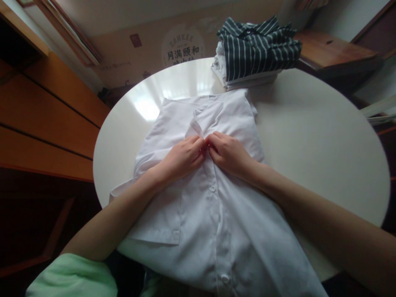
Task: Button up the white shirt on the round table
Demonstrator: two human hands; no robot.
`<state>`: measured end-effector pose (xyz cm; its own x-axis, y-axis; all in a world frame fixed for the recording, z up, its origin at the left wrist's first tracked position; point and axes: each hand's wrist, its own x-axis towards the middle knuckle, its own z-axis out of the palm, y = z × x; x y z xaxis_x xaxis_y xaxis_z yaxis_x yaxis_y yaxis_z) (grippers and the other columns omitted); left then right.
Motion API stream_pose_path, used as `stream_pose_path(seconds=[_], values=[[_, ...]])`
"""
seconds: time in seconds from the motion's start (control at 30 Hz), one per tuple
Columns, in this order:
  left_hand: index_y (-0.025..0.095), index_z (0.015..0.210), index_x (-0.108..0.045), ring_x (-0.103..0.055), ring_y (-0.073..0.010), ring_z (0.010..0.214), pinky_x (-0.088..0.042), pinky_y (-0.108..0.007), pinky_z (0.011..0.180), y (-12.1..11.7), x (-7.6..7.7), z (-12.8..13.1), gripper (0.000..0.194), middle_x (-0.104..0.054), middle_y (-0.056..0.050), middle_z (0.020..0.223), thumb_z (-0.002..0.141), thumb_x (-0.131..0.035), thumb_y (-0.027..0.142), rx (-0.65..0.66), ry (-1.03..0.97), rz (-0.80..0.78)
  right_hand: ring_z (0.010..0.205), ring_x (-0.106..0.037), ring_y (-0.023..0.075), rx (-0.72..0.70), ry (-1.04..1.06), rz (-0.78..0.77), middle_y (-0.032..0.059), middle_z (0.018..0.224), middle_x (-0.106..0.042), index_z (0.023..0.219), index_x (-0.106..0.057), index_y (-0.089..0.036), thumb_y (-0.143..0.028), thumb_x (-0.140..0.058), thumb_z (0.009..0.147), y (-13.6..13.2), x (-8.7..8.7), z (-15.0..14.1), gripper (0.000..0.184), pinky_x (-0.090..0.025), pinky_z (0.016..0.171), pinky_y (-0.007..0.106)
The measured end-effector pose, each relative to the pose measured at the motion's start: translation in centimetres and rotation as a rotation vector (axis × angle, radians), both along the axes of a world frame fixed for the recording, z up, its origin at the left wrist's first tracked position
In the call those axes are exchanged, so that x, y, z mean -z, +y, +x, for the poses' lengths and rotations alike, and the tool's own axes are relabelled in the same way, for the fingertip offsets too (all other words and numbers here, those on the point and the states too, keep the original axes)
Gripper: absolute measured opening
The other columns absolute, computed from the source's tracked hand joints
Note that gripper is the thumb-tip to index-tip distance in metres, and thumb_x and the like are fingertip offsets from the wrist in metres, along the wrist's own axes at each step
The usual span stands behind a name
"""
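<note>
A white button-up shirt [192,206] lies spread over the round table, its lower part hanging over the near edge toward me. Down its middle runs the button placket, with one white button [213,188] and another lower down in plain sight. My left hand [188,153] and my right hand [228,152] meet at this placket, fingertips almost touching. Both pinch the shirt's front edges there. Whatever button sits between the fingers is hidden. Above the hands the front edges part slightly, with a fold standing up.
At the table's far side stands a stack of folded clothes, a dark striped shirt [256,51] on top and white cloth below. The glossy white table [328,144] has a curved edge. A wooden cabinet [49,111] is at the left, a wooden surface [337,49] behind right.
</note>
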<state>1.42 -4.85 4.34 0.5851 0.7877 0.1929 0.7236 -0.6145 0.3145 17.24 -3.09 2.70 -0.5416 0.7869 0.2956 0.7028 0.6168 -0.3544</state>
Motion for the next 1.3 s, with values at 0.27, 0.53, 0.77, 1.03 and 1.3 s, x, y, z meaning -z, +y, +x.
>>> stream_pose_path(seconds=[0.27,0.53,0.77,1.03,1.3], values=[[0.015,0.083,-0.047,-0.049,-0.0137,0.071,-0.042,-0.027,0.066,-0.03,-0.02,-0.05,0.01,-0.051,-0.004,0.08,0.081,-0.038,0.019,0.002,0.008,0.004,0.066,-0.044,0.0146,0.001,0.0,0.002,0.0057,0.076,-0.053,0.073,-0.048,-0.016,-0.012,-0.037,0.077,-0.03,-0.1,-0.01,0.012,-0.03,0.061,0.027],[0.016,0.083,-0.047,-0.049,-0.0134,0.071,-0.042,-0.026,0.066,-0.05,-0.11,0.04,0.009,-0.051,-0.004,0.08,0.081,-0.038,0.018,-0.012,0.015,0.002,0.066,-0.043,0.0149,0.001,0.004,-0.007,0.0056,0.075,-0.053,0.073,-0.048,-0.016,-0.012,-0.038,0.076,-0.03,-0.09,-0.03,0.012,-0.03,0.061,0.027],[0.015,0.083,-0.047,-0.049,-0.014,0.072,-0.043,-0.027,0.066,-0.04,-0.07,0.03,0.01,-0.051,-0.004,0.081,0.081,-0.038,0.018,-0.006,0.019,0.006,0.067,-0.044,0.0148,-0.002,-0.001,0.012,0.0056,0.076,-0.053,0.073,-0.048,-0.016,-0.013,-0.038,0.077,-0.01,0.02,0.0,0.011,-0.03,0.061,0.026],[0.015,0.083,-0.047,-0.049,-0.0139,0.072,-0.042,-0.026,0.066,-0.07,-0.18,0.01,0.009,-0.051,-0.004,0.081,0.081,-0.038,0.018,-0.008,0.025,0.004,0.066,-0.044,0.0149,0.002,-0.004,0.0,0.0054,0.075,-0.053,0.073,-0.047,-0.017,-0.012,-0.038,0.076,-0.04,-0.1,0.0,0.011,-0.03,0.061,0.027],[0.015,0.084,-0.047,-0.049,-0.0143,0.072,-0.042,-0.026,0.066,0.02,0.03,-0.02,0.011,-0.051,-0.004,0.08,0.082,-0.037,0.02,0.008,0.023,0.027,0.066,-0.044,0.0148,0.02,-0.024,-0.014,0.0052,0.074,-0.052,0.072,-0.046,-0.017,-0.012,-0.039,0.075,-0.09,-0.26,-0.09,0.01,-0.03,0.061,0.026]])
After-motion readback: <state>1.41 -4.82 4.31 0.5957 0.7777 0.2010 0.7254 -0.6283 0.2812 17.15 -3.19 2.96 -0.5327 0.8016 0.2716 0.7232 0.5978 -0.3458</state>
